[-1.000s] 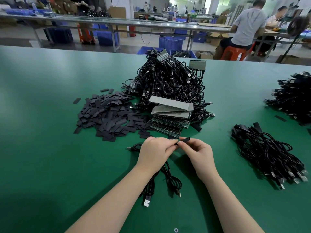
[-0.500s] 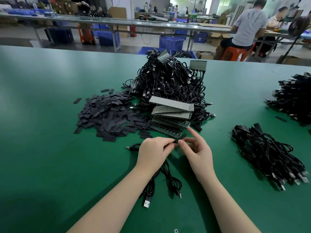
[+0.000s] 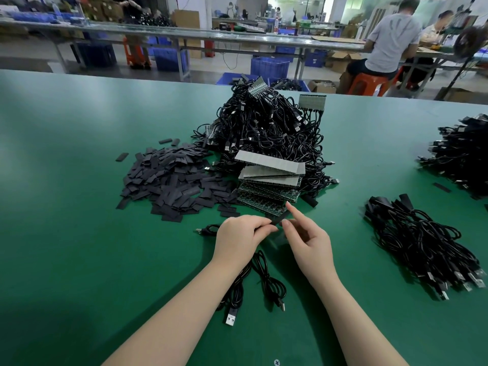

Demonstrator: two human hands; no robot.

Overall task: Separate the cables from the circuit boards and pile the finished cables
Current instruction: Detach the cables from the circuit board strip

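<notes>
Head view: left hand (image 3: 241,235) pinches cable (image 3: 260,273) end; right hand (image 3: 307,240) loose beside it, nearer finished pile (image 3: 422,241).

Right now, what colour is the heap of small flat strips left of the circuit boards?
Dark grey to black, matte; the heap of flat strips shows best in the head view.

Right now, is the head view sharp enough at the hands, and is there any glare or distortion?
Head view: the left hand and right hand are fairly sharp; the fingertips are slightly soft; wide-angle bending curves the green table edge; soft sheen, no harsh glare.
</notes>
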